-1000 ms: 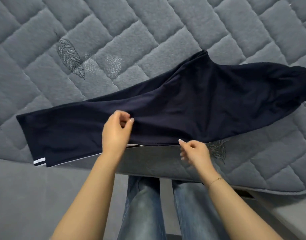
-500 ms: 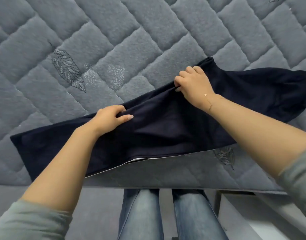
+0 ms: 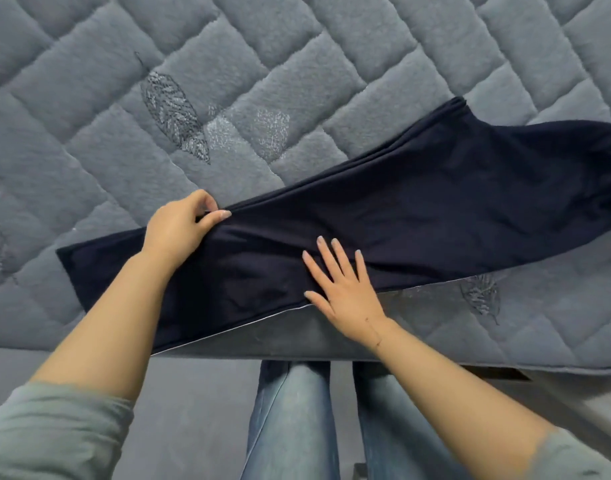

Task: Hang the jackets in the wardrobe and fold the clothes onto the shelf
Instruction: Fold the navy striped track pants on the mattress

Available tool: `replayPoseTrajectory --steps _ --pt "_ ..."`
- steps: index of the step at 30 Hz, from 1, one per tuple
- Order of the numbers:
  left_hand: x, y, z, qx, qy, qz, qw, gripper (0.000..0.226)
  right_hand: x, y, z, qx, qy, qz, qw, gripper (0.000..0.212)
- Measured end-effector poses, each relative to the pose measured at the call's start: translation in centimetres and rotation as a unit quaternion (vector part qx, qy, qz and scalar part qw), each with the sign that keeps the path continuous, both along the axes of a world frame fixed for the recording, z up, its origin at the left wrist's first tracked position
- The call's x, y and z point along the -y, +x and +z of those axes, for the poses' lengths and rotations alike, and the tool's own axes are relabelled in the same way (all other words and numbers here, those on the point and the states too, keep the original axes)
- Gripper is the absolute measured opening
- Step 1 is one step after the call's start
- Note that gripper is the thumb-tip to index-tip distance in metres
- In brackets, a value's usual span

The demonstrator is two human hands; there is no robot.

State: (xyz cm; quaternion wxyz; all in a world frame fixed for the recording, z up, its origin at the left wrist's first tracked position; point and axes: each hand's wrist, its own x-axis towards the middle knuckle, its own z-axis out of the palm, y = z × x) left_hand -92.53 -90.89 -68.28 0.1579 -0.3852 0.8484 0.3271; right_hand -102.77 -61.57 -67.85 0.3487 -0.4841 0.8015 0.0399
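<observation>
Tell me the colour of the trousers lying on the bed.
Dark navy trousers, with a thin white edge along the near side; head view.

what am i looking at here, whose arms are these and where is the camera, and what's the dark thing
There is no machine here. A person wears a camera on their head, and it looks forward and down, so you see their own two arms reaching out and their jeans below.

The grey padded surface is a quilted mattress with stitched leaf patterns. Across it lies a pair of dark navy trousers, laid flat and long, one leg on the other.

The left hand pinches the far edge of the trousers between thumb and fingers. The right hand lies flat on the cloth with fingers spread, pressing it down; it holds nothing. It looks like the person is smoothing the trousers to fold them.
</observation>
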Motion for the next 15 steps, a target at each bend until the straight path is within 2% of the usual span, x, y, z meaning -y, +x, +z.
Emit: replayPoseTrajectory --steps 3,6,8,10,11,12,13,14,15 --pt "1.0 1.3 0.2 -0.003 0.010 -0.011 1.000 0.025 0.5 2.0 -0.4 -0.036 0.034 -0.052 0.997 0.063" --pt "2.1 3.1 1.2 0.015 0.028 -0.032 0.999 0.032 1.8 4.1 1.6 -0.036 -0.048 -0.156 0.986 0.058" --pt "3.3 4.6 1.6 0.062 0.003 -0.059 0.996 0.035 1.7 5.8 2.8 -0.045 -0.114 -0.276 0.953 0.035" --pt "4.4 6.4 2.1 0.124 -0.001 -0.063 0.990 0.036 1.8 7.5 3.6 0.036 -0.089 -0.467 0.879 0.006" --pt "4.8 7.3 2.2 0.144 0.005 -0.059 0.988 0.033 2.2 8.0 3.8 0.118 -0.061 -0.569 0.812 0.015" --pt "5.2 7.9 2.2 0.152 0.009 -0.059 0.987 0.029 2.5 8.6 3.7 0.209 -0.041 -0.654 0.726 0.025" --pt "5.5 8.5 2.3 0.152 0.011 -0.055 0.987 0.024 2.9 9.2 3.5 0.280 -0.028 -0.706 0.649 0.031" --pt "5.6 8.9 2.3 0.146 0.014 -0.046 0.988 0.022 3.3 9.9 3.3 0.322 -0.027 -0.726 0.607 0.034" --pt "5.7 9.0 2.4 0.136 0.023 -0.037 0.990 0.021 3.8 10.6 3.1 0.336 -0.037 -0.726 0.599 0.035"
